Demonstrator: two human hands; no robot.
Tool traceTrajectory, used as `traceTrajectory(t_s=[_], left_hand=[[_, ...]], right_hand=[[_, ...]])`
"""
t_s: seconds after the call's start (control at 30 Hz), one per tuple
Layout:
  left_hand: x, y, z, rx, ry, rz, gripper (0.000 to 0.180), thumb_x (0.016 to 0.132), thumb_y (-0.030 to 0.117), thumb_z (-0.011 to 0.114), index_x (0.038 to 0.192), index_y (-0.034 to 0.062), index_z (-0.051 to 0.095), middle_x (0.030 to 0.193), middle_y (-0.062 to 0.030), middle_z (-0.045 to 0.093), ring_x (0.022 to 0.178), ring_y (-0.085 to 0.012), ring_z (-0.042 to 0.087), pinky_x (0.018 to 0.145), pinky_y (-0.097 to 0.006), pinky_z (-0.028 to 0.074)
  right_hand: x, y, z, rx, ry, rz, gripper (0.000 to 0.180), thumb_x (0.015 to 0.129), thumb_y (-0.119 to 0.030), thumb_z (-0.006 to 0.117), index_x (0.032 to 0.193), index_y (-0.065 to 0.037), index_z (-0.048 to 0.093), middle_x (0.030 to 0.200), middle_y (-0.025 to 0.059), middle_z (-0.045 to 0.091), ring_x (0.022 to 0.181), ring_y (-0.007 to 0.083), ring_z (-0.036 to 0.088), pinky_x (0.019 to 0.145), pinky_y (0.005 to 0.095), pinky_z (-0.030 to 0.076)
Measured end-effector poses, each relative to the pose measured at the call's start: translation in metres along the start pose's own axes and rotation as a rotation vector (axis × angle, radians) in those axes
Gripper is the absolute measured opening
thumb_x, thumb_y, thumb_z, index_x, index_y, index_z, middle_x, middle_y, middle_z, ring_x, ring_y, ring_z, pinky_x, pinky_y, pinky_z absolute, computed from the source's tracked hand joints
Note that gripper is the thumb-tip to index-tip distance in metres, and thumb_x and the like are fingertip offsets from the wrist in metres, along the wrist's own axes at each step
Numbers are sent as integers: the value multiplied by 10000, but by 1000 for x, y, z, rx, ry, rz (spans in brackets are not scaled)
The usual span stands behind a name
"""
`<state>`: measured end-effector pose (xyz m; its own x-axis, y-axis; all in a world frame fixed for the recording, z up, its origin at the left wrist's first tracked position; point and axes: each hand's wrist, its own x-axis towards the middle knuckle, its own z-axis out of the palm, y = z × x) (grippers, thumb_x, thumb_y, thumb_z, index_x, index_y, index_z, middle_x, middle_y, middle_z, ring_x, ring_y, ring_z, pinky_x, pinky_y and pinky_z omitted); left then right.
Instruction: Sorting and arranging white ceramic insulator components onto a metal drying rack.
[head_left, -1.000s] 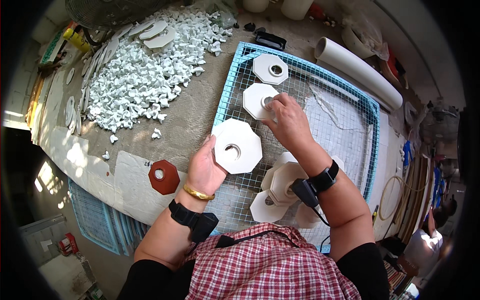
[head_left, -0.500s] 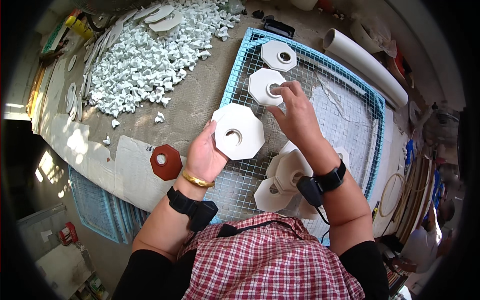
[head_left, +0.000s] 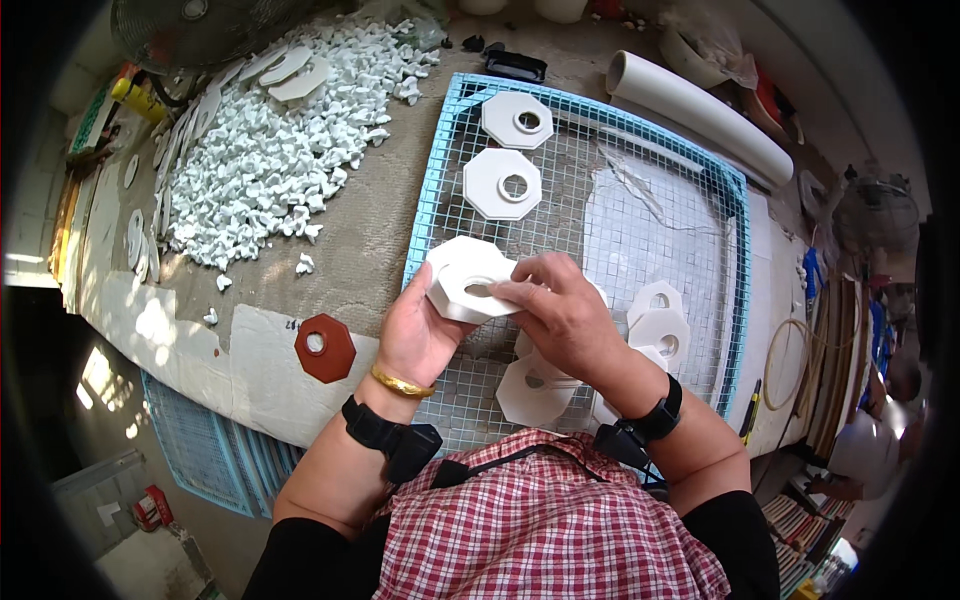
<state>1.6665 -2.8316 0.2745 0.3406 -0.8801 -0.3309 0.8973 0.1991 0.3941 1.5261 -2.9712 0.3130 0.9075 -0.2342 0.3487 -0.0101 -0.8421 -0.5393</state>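
Head view: both hands' grip holds a white octagonal piece (head_left: 465,280) over the blue-rimmed mesh tray (head_left: 425,190).

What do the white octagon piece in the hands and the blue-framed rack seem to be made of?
The white octagon piece, held by the left hand and the right hand, looks like foam or plaster: matte, thick, uniformly white. I cannot tell which. The rack seems to be thin metal wire mesh in a light blue painted frame, since its fine grid lets the surface below show through.
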Motion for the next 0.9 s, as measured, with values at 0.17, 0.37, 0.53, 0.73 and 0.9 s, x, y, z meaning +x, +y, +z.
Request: traceTrajectory(t_s=[0.17,0.37,0.53,0.73,0.9], left_hand=[[14,-6,-4,44,49,48,386,1050,197,394,1402,41,378,1301,-135,538,1240,-258,532,1041,-474,464],[28,-13,15,67,39,51,375,1028,92,413,1390,9,362,1318,-161,526,1237,-263,540,1045,-442,477],[28,-21,21,78,43,-54,374,1019,79,418,1382,8,363,1308,-164,530,1231,-263,540,1047,-432,469],[33,-19,28,133,12,-49,377,1014,81,433,1380,15,371,1295,-155,538,1239,-258,532,1054,-422,456],[34,-14,44,167,-15,-18,382,1013,81,436,1383,12,368,1303,-156,534,1240,-256,535,1051,-429,461]], right_hand=[[10,33,-23,210,255,328,209,859,-64,703,1068,-81,701,875,71,605,783,212,585,704,307,492],[44,159,-69,577,563,839,306,918,-176,690,1140,26,630,757,20,627,610,55,546,495,208,421],[68,206,-58,654,575,968,251,940,-163,661,1142,-15,641,770,-18,614,588,27,516,446,163,372],[79,221,-51,394,538,966,274,908,-143,664,1126,23,650,757,78,677,544,97,598,486,247,461],[83,230,-63,82,411,982,316,862,-183,690,1083,42,662,832,182,715,598,205,689,626,331,549]])
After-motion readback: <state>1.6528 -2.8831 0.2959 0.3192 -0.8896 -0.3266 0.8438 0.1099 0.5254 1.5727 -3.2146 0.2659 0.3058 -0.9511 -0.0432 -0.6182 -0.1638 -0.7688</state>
